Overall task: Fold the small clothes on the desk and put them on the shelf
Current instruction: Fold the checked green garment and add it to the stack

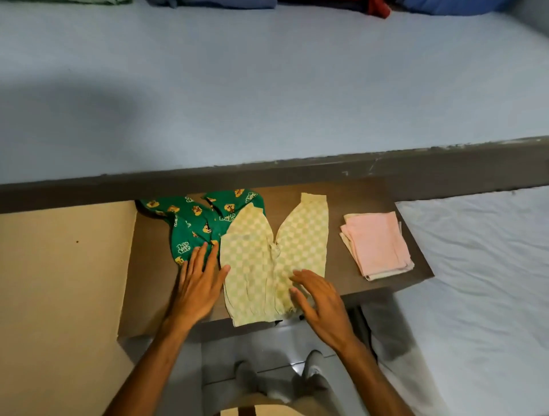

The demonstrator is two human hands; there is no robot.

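A small pair of yellow-green checked trousers (261, 255) lies spread flat on the brown desk (151, 267), legs pointing away from me. My left hand (197, 282) rests flat and open at its left edge, fingertips reaching onto a green printed garment (193, 222) that lies crumpled to the left. My right hand (319, 300) hovers open over the waistband's right part, fingers spread, holding nothing. A folded pink and cream stack (375, 245) sits on the desk's right end.
A wide pale blue shelf surface (267, 89) with a grey front edge runs above the desk; bunched clothes (214, 3) lie along its far side. A beige panel (59, 282) is at left, a white bedsheet (481, 267) at right. My feet stand below.
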